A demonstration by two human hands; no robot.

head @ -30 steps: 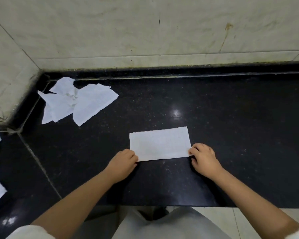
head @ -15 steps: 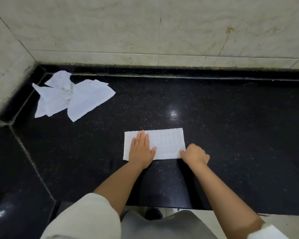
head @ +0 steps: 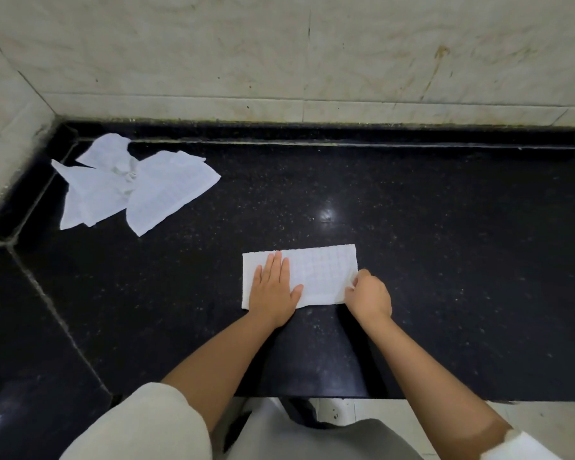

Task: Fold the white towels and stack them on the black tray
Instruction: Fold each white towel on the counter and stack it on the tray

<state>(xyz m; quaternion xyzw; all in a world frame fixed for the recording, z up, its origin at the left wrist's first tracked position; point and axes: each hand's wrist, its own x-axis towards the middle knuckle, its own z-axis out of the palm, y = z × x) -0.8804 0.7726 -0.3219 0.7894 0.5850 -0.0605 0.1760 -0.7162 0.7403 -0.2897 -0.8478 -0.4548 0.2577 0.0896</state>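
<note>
A white towel (head: 322, 273), folded into a long rectangle, lies flat on the black stone counter (head: 445, 260) near its front edge. My left hand (head: 274, 290) presses flat on the towel's left half, fingers straight. My right hand (head: 367, 295) pinches the towel's near right corner with curled fingers. A crumpled heap of unfolded white towels (head: 130, 187) lies at the back left corner of the counter. No black tray is in view.
Pale marble walls (head: 279, 54) rise behind and to the left of the counter. A seam (head: 57, 313) runs diagonally across the counter's left part. The counter's front edge (head: 312, 395) is close to my body, with light floor tiles below.
One second ago both hands held the towel's near corners. My left hand has since moved onto the towel and lies flat on it. My right hand's grip shifted slightly up the right edge.
</note>
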